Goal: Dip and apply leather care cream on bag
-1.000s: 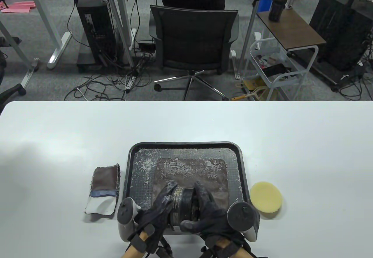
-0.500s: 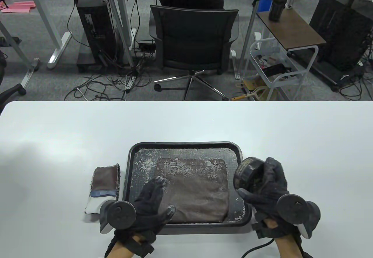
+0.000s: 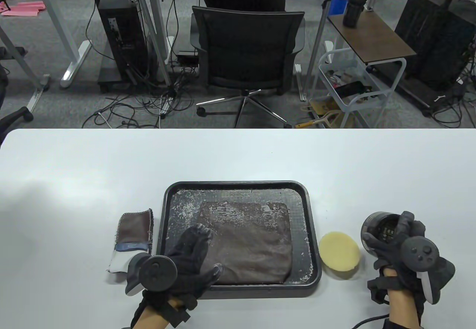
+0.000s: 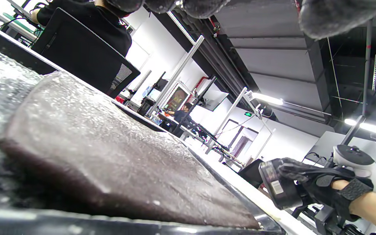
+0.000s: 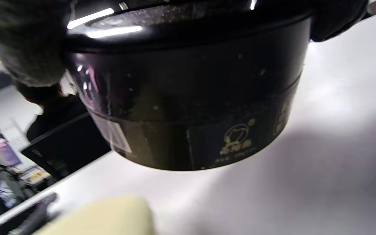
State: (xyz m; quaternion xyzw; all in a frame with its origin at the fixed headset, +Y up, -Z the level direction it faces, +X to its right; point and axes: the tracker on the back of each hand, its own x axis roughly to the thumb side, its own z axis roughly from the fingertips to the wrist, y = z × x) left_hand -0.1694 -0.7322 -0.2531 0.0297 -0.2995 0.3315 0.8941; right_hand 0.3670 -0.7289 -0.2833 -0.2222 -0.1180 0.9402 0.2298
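A flat brown leather bag (image 3: pixel 247 243) lies in a black tray (image 3: pixel 311 232), flecked with white cream; it fills the left wrist view (image 4: pixel 103 156). My left hand (image 3: pixel 193 258) rests open, fingers spread, on the bag's near left corner. My right hand (image 3: pixel 394 239) grips a black cream jar (image 3: pixel 377 230) above the table, right of the tray; the jar fills the right wrist view (image 5: pixel 188 98) and shows in the left wrist view (image 4: pixel 277 189). A round yellow sponge (image 3: pixel 339 251) lies between tray and jar.
A folded brown and white cloth (image 3: pixel 132 241) lies left of the tray. White cream flakes cover the tray floor (image 3: pixel 182 210). An office chair (image 3: pixel 247 46) and a wire cart (image 3: pixel 353 87) stand beyond the table's far edge.
My right hand has carried the jar from over the bag to the right, past the tray and the sponge. My left hand let go of the jar and settled on the bag.
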